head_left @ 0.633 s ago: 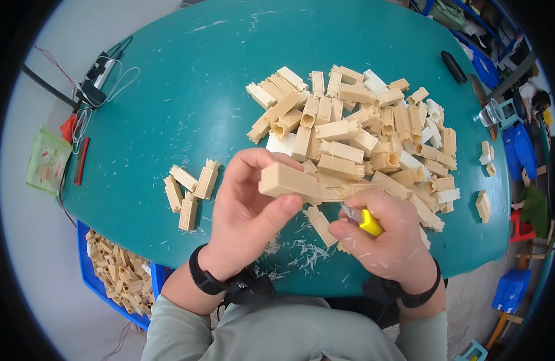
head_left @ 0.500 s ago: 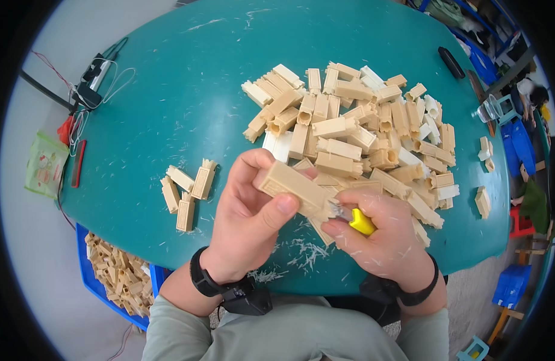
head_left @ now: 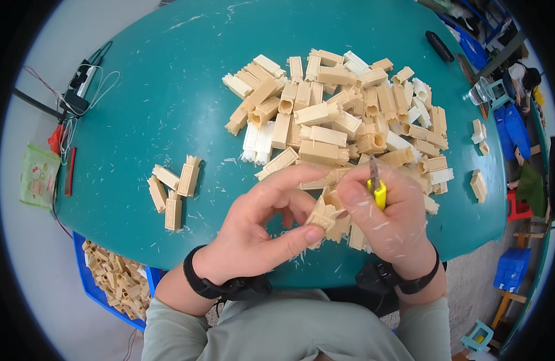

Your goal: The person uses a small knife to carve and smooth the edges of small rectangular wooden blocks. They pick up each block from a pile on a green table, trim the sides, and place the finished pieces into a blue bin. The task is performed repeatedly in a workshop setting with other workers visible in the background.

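Observation:
My left hand (head_left: 259, 225) is closed on a beige hollow plastic piece (head_left: 321, 219), gripped between thumb and fingers. The piece is tilted, and its jagged, open end faces up toward my right hand. In my right hand (head_left: 393, 218) is a yellow-handled tool (head_left: 378, 192) with a narrow grey metal tip that points up and away from the piece. The rest of its handle is hidden in the palm. Thin pale shavings cling to the right hand. Just beyond both hands spreads a large pile of similar beige and white pieces (head_left: 319, 114).
Several pieces (head_left: 174, 210) lie apart on the green table (head_left: 151, 114) at the left. A blue crate (head_left: 88, 274) full of pieces stands below the left edge. A black object (head_left: 439, 46) and a few loose pieces (head_left: 478, 186) are at the right.
The tool's tip has left the piece's jagged end and now points upward. The left hand has turned the piece so its open end faces up. The view has shifted slightly.

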`<move>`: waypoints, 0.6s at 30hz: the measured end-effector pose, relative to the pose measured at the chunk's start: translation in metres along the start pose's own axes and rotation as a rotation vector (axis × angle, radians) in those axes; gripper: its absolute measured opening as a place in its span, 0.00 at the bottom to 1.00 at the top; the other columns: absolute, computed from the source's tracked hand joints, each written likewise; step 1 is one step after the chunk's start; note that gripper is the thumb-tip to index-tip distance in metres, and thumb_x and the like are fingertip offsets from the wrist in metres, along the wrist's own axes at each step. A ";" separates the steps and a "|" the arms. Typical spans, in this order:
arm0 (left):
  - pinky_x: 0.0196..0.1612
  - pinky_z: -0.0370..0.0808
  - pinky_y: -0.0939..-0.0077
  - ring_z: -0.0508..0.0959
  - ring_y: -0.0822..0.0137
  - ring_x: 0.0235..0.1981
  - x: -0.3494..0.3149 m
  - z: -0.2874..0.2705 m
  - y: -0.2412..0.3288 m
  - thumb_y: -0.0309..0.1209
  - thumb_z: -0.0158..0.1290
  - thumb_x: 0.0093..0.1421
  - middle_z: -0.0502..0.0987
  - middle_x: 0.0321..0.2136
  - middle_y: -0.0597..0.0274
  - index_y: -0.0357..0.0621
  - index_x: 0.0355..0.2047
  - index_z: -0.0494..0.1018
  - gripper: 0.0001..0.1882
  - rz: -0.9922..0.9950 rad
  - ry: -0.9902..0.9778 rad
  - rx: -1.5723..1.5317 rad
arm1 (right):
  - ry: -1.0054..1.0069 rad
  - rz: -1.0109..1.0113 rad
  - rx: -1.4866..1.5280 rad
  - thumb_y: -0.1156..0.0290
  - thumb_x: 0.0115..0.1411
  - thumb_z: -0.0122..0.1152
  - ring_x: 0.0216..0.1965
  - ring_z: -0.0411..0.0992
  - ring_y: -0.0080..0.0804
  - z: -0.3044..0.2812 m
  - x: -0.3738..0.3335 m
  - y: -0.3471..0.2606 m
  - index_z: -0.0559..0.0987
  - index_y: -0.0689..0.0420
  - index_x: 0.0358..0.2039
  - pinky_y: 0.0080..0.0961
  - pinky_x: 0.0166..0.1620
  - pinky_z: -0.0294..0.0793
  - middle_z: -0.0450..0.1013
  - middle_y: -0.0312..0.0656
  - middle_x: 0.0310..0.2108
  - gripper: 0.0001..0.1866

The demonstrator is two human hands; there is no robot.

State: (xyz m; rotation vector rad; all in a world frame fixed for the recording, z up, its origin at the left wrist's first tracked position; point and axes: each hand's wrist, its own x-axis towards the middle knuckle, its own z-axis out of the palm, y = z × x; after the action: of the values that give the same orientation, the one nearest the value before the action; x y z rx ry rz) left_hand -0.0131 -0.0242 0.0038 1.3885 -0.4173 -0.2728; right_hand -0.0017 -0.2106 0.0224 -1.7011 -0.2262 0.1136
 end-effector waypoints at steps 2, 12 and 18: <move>0.35 0.67 0.82 0.71 0.77 0.31 -0.001 -0.002 0.000 0.23 0.54 0.54 0.74 0.29 0.64 0.40 0.51 0.59 0.25 0.014 -0.024 -0.057 | -0.001 -0.021 0.002 0.68 0.54 0.59 0.19 0.63 0.18 0.001 0.001 -0.002 0.73 0.61 0.28 0.17 0.23 0.62 0.67 0.35 0.19 0.09; 0.41 0.69 0.77 0.71 0.70 0.42 -0.001 -0.008 0.004 0.22 0.47 0.57 0.72 0.39 0.57 0.39 0.54 0.55 0.24 -0.035 -0.054 -0.427 | -0.058 -0.069 -0.053 0.69 0.52 0.62 0.21 0.64 0.17 0.000 0.000 -0.003 0.72 0.61 0.29 0.15 0.25 0.64 0.69 0.36 0.21 0.10; 0.37 0.75 0.66 0.74 0.58 0.42 0.000 -0.002 0.002 0.36 0.54 0.54 0.72 0.38 0.49 0.43 0.53 0.55 0.30 -0.103 0.055 -0.413 | -0.048 -0.075 -0.112 0.69 0.47 0.66 0.22 0.65 0.18 0.003 -0.002 -0.003 0.72 0.62 0.31 0.16 0.26 0.66 0.70 0.38 0.22 0.15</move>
State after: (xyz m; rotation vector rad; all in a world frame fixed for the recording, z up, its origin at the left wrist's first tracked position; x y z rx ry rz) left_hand -0.0124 -0.0224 0.0055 1.0100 -0.2265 -0.3810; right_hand -0.0040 -0.2080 0.0248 -1.8005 -0.3378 0.0873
